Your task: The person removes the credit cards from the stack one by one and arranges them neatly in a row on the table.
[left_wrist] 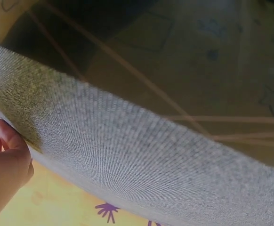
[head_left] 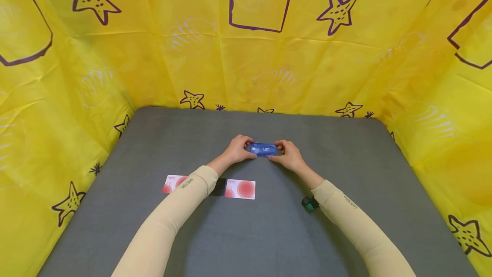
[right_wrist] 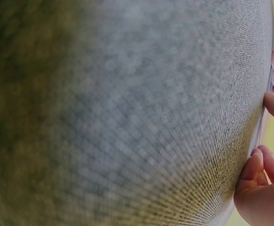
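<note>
A blue VIP card [head_left: 263,149] sits at the grey mat's [head_left: 346,161] centre, pinched at 9 o'clock by the left hand [head_left: 239,150] and at 3 o'clock by the right hand [head_left: 289,155]. Two pink-and-white cards [head_left: 240,189] lie near, toward 7 o'clock.

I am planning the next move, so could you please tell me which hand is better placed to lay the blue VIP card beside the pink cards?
Probably the left hand: it grips the blue VIP card, and the pink cards lie under its forearm.
</note>
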Demonstrator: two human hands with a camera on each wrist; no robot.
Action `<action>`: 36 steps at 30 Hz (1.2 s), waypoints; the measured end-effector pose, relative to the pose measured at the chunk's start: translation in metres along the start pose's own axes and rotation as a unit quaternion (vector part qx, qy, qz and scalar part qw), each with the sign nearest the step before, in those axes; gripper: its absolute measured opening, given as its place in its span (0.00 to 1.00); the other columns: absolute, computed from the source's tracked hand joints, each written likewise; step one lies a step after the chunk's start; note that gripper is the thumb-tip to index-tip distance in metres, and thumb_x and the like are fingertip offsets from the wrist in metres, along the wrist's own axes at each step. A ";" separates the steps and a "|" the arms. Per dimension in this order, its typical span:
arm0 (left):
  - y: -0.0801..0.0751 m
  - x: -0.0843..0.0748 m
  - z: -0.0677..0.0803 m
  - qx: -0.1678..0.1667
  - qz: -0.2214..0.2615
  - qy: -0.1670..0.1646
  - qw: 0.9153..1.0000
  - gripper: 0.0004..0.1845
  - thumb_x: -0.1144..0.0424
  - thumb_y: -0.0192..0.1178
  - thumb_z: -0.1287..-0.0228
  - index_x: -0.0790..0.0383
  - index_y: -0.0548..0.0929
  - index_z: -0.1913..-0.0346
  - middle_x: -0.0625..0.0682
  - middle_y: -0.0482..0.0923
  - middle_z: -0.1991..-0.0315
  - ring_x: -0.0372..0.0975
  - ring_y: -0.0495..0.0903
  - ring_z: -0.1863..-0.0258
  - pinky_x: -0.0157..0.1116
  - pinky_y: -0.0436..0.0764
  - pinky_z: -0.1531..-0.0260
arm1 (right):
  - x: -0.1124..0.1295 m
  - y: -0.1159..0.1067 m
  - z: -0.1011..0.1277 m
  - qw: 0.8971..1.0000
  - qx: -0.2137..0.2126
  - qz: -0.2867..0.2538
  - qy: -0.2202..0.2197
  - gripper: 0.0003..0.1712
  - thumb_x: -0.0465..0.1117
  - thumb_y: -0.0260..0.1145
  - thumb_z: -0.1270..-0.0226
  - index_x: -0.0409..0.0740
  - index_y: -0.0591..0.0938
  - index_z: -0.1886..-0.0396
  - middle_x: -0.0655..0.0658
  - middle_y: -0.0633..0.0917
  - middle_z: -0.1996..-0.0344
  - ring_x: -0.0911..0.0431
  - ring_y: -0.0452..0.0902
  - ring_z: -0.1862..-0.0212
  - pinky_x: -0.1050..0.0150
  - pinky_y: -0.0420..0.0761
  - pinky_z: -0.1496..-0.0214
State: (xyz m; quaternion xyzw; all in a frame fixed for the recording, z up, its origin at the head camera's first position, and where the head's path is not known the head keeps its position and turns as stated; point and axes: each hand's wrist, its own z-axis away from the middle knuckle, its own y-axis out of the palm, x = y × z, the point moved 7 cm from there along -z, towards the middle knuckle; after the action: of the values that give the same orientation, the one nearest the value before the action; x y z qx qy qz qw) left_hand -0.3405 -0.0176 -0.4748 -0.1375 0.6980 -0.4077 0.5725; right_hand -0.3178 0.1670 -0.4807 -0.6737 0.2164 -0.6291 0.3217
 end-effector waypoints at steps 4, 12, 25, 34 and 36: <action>0.001 0.001 -0.001 0.000 0.010 -0.013 1.000 0.29 0.59 0.74 0.48 0.68 0.78 0.44 0.59 0.74 0.54 0.46 0.73 0.55 0.41 0.72 0.49 | 0.000 -0.001 0.000 1.000 -0.002 -0.003 -0.001 0.31 0.43 0.77 0.47 0.36 0.77 0.46 0.40 0.78 0.58 0.47 0.69 0.58 0.58 0.68 0.56; 0.001 -0.001 0.001 -0.012 0.004 -0.031 0.999 0.29 0.60 0.75 0.48 0.66 0.77 0.44 0.57 0.74 0.53 0.45 0.72 0.54 0.40 0.72 0.49 | 0.002 -0.003 0.000 1.000 -0.008 -0.015 -0.006 0.32 0.42 0.78 0.48 0.36 0.76 0.45 0.39 0.78 0.59 0.47 0.70 0.58 0.58 0.68 0.56; 0.001 0.000 0.003 -0.029 0.037 -0.037 0.998 0.29 0.64 0.76 0.51 0.65 0.74 0.46 0.56 0.76 0.58 0.45 0.74 0.57 0.40 0.73 0.51 | 0.002 0.000 0.001 0.999 -0.011 -0.038 -0.015 0.32 0.39 0.77 0.46 0.38 0.71 0.45 0.40 0.79 0.63 0.50 0.70 0.63 0.61 0.68 0.59; 0.002 -0.002 0.006 -0.026 0.043 -0.050 0.997 0.29 0.65 0.75 0.50 0.64 0.72 0.47 0.53 0.75 0.60 0.42 0.73 0.61 0.36 0.72 0.57 | 0.005 0.002 0.003 0.999 -0.016 -0.037 -0.029 0.33 0.37 0.77 0.47 0.39 0.70 0.45 0.41 0.77 0.64 0.51 0.69 0.64 0.60 0.68 0.60; 0.001 -0.003 0.007 -0.029 0.045 -0.046 0.998 0.29 0.66 0.75 0.50 0.65 0.72 0.47 0.54 0.76 0.60 0.42 0.73 0.61 0.36 0.73 0.57 | 0.006 0.001 0.003 0.999 -0.016 -0.035 -0.029 0.33 0.36 0.77 0.47 0.39 0.70 0.45 0.41 0.77 0.64 0.50 0.69 0.64 0.60 0.68 0.60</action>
State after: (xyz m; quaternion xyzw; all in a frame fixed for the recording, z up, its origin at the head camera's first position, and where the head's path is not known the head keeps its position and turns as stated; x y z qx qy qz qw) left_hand -0.3329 -0.0178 -0.4739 -0.1406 0.6880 -0.3543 0.6176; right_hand -0.3135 0.1626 -0.4777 -0.7041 0.1938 -0.6162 0.2949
